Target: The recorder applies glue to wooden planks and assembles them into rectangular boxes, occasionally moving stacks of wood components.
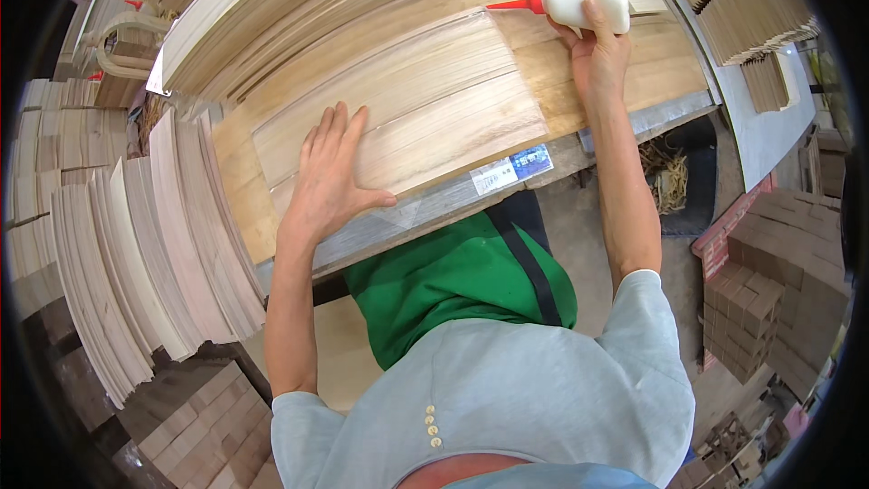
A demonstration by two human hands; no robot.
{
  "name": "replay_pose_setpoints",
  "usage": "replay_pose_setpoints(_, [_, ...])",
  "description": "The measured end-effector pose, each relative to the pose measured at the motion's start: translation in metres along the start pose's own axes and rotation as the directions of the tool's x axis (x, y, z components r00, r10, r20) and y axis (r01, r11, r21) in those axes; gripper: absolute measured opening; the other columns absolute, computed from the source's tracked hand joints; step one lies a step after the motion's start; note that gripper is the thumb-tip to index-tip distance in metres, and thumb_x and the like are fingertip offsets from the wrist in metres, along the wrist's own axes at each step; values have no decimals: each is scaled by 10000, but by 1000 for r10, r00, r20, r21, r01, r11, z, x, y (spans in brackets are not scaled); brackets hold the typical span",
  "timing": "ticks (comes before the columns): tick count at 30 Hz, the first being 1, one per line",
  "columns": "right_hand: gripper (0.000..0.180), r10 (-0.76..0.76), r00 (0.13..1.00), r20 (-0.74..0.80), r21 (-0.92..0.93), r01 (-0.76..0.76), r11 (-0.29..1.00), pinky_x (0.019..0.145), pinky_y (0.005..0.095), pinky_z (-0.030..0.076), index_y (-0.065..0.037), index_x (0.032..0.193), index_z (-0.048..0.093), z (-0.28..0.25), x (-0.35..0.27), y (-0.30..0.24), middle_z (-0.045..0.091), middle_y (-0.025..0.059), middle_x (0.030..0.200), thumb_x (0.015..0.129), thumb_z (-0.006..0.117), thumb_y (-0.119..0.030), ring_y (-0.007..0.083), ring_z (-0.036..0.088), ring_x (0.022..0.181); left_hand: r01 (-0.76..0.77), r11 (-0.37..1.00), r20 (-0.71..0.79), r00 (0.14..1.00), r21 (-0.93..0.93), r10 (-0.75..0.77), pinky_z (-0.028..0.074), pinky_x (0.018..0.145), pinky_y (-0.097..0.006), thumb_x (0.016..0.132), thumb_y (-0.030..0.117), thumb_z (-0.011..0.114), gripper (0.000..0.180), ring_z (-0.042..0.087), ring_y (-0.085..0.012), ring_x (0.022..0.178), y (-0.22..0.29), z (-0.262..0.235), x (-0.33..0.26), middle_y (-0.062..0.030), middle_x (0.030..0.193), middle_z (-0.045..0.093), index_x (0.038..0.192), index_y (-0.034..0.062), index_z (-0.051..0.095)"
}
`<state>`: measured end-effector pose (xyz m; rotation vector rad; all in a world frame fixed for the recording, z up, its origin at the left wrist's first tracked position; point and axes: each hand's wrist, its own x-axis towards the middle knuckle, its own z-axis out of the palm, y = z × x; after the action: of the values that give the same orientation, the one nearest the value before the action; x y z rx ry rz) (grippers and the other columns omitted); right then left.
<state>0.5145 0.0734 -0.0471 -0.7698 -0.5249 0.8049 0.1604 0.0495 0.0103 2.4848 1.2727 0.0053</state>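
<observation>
Several pale wooden boards (434, 91) lie side by side on a larger wooden worktop. My left hand (330, 167) rests on their near left part, fingers spread and thumb stretched to the right; it holds nothing. In my right hand (599, 50) is a white glue bottle (587, 5) with a red tapered nozzle (513, 4), tipped on its side. The nozzle points left, its tip by the far right corner of the boards. Whether any glue is coming out is too small to tell.
A tall stack of thin boards (317, 18) stands along the worktop's (625, 63) far side. More board stacks (195, 217) sit at the left. A blue and white label (513, 169) is on the front edge. Wooden blocks (742, 317) are piled at the right, near a dark bin (692, 177) of shavings.
</observation>
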Motion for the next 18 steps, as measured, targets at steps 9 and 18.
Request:
replay_pose_setpoints(9, [350, 11, 1000, -8, 11, -11, 1000, 740, 415, 603, -2, 1132, 519, -3, 2, 9, 587, 113, 1069, 834, 685, -82, 260, 621, 969, 10, 1000, 10, 1000, -28, -9, 200, 1127, -467, 531, 322, 862, 1112, 192, -384, 1392, -2, 2, 0, -257, 1480, 238, 1437, 51, 276])
replay_pose_setpoints(18, [354, -23, 998, 53, -65, 26, 998, 761, 414, 603, -3, 1140, 532, -11, -16, -14, 593, 100, 1077, 833, 689, -82, 247, 623, 972, -4, 999, -5, 1000, -37, 3, 177, 1143, -456, 514, 285, 867, 1121, 175, -367, 1405, -2, 3, -1, -252, 1491, 222, 1434, 35, 278])
